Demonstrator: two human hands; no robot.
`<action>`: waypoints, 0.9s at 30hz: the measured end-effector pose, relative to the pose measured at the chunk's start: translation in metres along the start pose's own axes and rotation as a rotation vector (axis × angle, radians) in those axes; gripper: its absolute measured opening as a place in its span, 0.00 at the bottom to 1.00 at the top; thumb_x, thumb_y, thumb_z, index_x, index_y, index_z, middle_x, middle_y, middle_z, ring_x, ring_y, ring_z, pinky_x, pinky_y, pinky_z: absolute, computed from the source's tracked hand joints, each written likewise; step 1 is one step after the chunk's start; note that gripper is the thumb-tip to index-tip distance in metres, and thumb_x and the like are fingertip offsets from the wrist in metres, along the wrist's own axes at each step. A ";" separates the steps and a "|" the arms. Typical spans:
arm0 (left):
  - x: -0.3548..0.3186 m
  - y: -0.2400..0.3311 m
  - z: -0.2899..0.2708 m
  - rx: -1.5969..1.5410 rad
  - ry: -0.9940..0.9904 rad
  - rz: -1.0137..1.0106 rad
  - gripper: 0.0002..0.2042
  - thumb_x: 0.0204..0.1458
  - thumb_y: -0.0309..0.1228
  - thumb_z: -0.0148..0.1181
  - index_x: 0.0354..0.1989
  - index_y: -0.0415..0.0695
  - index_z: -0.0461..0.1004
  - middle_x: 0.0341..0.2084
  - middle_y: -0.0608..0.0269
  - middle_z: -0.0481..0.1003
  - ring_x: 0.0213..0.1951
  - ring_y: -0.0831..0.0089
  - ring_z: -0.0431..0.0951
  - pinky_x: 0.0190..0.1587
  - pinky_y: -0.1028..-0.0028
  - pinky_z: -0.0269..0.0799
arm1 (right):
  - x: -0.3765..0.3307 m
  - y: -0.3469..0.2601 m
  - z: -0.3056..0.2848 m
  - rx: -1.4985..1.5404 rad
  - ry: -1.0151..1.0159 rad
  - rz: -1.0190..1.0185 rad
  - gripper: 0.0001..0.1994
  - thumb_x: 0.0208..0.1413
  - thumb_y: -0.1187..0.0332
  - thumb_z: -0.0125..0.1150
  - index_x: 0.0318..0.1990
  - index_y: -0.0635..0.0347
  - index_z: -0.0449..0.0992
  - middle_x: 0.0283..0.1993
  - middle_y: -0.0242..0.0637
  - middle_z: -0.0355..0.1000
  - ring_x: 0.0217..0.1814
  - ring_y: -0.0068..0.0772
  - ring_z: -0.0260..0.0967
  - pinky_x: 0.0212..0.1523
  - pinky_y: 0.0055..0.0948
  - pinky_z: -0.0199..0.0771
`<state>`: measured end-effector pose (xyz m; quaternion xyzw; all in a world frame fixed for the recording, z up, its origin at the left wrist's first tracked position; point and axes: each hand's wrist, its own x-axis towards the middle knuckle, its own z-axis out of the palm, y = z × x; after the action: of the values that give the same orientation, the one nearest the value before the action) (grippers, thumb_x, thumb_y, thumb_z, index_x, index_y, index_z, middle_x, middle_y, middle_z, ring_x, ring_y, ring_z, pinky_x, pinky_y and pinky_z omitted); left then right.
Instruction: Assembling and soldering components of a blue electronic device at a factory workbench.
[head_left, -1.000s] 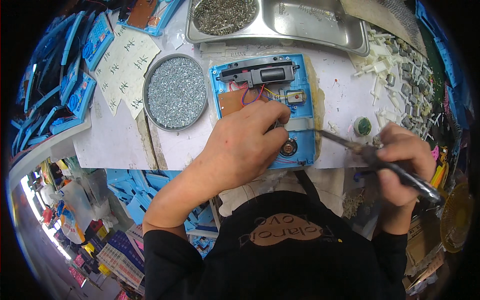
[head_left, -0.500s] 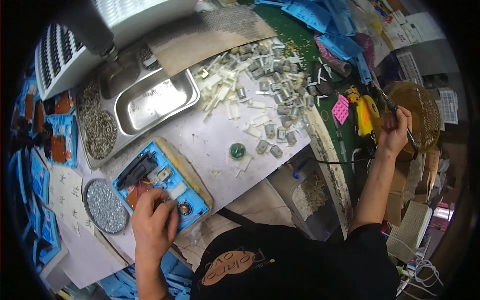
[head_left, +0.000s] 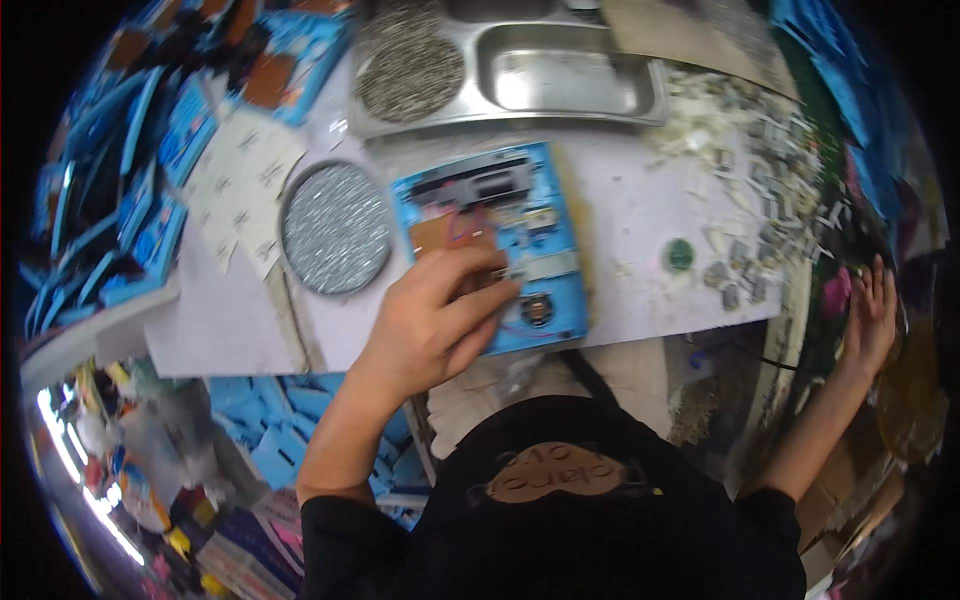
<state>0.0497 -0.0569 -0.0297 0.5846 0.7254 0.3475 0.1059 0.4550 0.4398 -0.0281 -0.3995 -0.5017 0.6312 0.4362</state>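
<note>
A blue plastic housing lies on the light tabletop in front of me, its inner side up. Inside it are a black slotted part, a brown circuit board, thin wires and a round metal-ringed part. My left hand reaches over the housing's near left part. Its thumb and fingertips are pinched together beside the board, and whatever they grip is hidden. Far to the right, my right hand is held up with its fingers apart, slightly blurred, and no tool shows in it.
Left of the housing stands a round dish of small silvery pieces. Behind is a steel compartment tray with metal parts. Small motors and white pieces are heaped at right, near a round green container. Blue housings crowd the left.
My view has swung left, so the housing appears farther right. My right hand held a corded pen-like tool; now it shows spread fingers without it. My left hand stays at the housing.
</note>
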 end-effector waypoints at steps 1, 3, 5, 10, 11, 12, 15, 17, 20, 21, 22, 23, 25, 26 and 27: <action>-0.004 -0.001 0.001 -0.021 0.023 -0.002 0.20 0.40 0.21 0.69 0.47 0.46 0.84 0.50 0.55 0.77 0.41 0.58 0.79 0.42 0.64 0.76 | -0.016 -0.005 0.020 0.233 -0.071 0.154 0.27 0.69 0.68 0.56 0.71 0.72 0.58 0.67 0.49 0.69 0.47 0.30 0.71 0.47 0.25 0.78; -0.006 -0.001 0.001 -0.022 0.012 -0.035 0.21 0.40 0.20 0.68 0.47 0.46 0.84 0.50 0.55 0.77 0.40 0.60 0.79 0.42 0.65 0.76 | -0.052 0.014 0.058 0.347 -0.190 0.135 0.28 0.70 0.68 0.55 0.70 0.77 0.58 0.66 0.50 0.68 0.43 0.27 0.69 0.44 0.25 0.79; -0.008 0.002 0.004 0.006 0.031 -0.033 0.21 0.40 0.20 0.69 0.46 0.46 0.84 0.50 0.55 0.77 0.40 0.61 0.79 0.42 0.66 0.76 | -0.109 0.033 0.148 0.214 -0.226 0.116 0.32 0.67 0.69 0.56 0.74 0.71 0.53 0.52 0.45 0.72 0.36 0.22 0.62 0.35 0.20 0.69; -0.013 0.002 0.008 -0.023 0.117 -0.010 0.20 0.40 0.19 0.69 0.46 0.45 0.84 0.49 0.54 0.76 0.37 0.62 0.78 0.39 0.67 0.75 | -0.169 0.063 0.279 -0.536 -0.728 -0.226 0.09 0.55 0.79 0.66 0.44 0.67 0.82 0.35 0.35 0.79 0.35 0.22 0.74 0.37 0.22 0.72; -0.015 0.002 0.008 -0.039 0.147 -0.011 0.20 0.40 0.19 0.69 0.45 0.44 0.84 0.49 0.54 0.76 0.37 0.62 0.78 0.39 0.67 0.75 | -0.171 0.060 0.306 -0.638 -0.797 -0.369 0.08 0.53 0.79 0.67 0.41 0.66 0.83 0.31 0.37 0.77 0.31 0.25 0.73 0.35 0.24 0.71; -0.013 0.002 0.009 -0.005 0.184 -0.019 0.19 0.40 0.19 0.69 0.44 0.44 0.84 0.48 0.55 0.76 0.37 0.62 0.77 0.39 0.68 0.74 | -0.171 0.064 0.323 -0.670 -0.801 -0.449 0.06 0.51 0.77 0.69 0.38 0.63 0.83 0.29 0.38 0.76 0.29 0.31 0.73 0.32 0.28 0.71; 0.001 0.008 0.005 0.106 0.272 -0.026 0.18 0.39 0.19 0.69 0.42 0.45 0.84 0.46 0.58 0.75 0.39 0.63 0.76 0.40 0.69 0.72 | -0.168 0.068 0.356 -0.777 -0.851 -0.548 0.06 0.50 0.70 0.71 0.32 0.62 0.80 0.28 0.38 0.76 0.28 0.39 0.74 0.30 0.35 0.73; 0.017 0.011 0.003 0.192 0.296 -0.001 0.17 0.39 0.18 0.69 0.41 0.46 0.84 0.45 0.59 0.75 0.41 0.63 0.75 0.42 0.68 0.70 | -0.168 0.065 0.369 -0.963 -0.895 -0.605 0.09 0.50 0.66 0.71 0.29 0.61 0.78 0.28 0.39 0.76 0.30 0.44 0.75 0.31 0.39 0.74; 0.025 0.008 0.011 0.246 0.288 -0.058 0.17 0.40 0.25 0.69 0.42 0.49 0.84 0.47 0.61 0.75 0.46 0.60 0.73 0.52 0.61 0.63 | -0.170 0.061 0.379 -1.100 -0.930 -0.641 0.12 0.51 0.62 0.70 0.27 0.60 0.77 0.27 0.41 0.76 0.30 0.49 0.76 0.32 0.45 0.74; 0.029 0.006 0.011 0.280 0.279 -0.050 0.17 0.40 0.27 0.69 0.43 0.50 0.84 0.48 0.61 0.75 0.47 0.60 0.73 0.54 0.59 0.62 | -0.170 0.059 0.380 -1.126 -0.930 -0.645 0.12 0.51 0.61 0.70 0.27 0.60 0.77 0.26 0.41 0.76 0.30 0.50 0.76 0.32 0.46 0.75; 0.031 0.005 0.012 0.309 0.265 -0.035 0.17 0.40 0.28 0.68 0.43 0.50 0.84 0.49 0.62 0.75 0.48 0.60 0.73 0.55 0.58 0.60 | -0.170 0.059 0.379 -1.144 -0.931 -0.662 0.11 0.51 0.62 0.69 0.28 0.60 0.77 0.26 0.42 0.76 0.30 0.50 0.77 0.32 0.46 0.75; 0.033 0.004 0.014 0.339 0.250 -0.020 0.17 0.40 0.30 0.68 0.43 0.51 0.84 0.50 0.62 0.75 0.50 0.59 0.72 0.56 0.57 0.58 | -0.171 0.061 0.377 -1.160 -0.931 -0.678 0.10 0.51 0.63 0.69 0.29 0.60 0.78 0.25 0.42 0.76 0.30 0.51 0.77 0.33 0.47 0.75; 0.032 0.001 0.015 0.367 0.239 -0.013 0.16 0.41 0.32 0.68 0.43 0.51 0.84 0.53 0.63 0.74 0.52 0.60 0.71 0.58 0.53 0.55 | -0.168 0.062 0.377 -1.116 -0.950 -0.589 0.09 0.51 0.64 0.69 0.30 0.60 0.79 0.25 0.43 0.75 0.30 0.51 0.77 0.34 0.47 0.76; 0.029 0.000 0.017 0.361 0.241 -0.019 0.16 0.42 0.33 0.68 0.43 0.51 0.84 0.54 0.64 0.73 0.54 0.60 0.70 0.59 0.51 0.54 | -0.165 0.063 0.376 -1.057 -0.964 -0.481 0.08 0.51 0.65 0.68 0.30 0.61 0.79 0.25 0.44 0.75 0.30 0.51 0.77 0.34 0.46 0.77; 0.029 0.000 0.019 0.352 0.240 -0.020 0.16 0.42 0.33 0.67 0.43 0.51 0.84 0.55 0.65 0.72 0.55 0.61 0.69 0.60 0.49 0.52 | -0.163 0.062 0.375 -0.998 -0.969 -0.371 0.08 0.51 0.66 0.68 0.30 0.61 0.80 0.25 0.44 0.75 0.30 0.52 0.77 0.35 0.46 0.78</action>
<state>0.0515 -0.0235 -0.0363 0.5411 0.7882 0.2815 -0.0816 0.1414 0.1706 -0.0113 -0.1344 -0.9272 0.3485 0.0300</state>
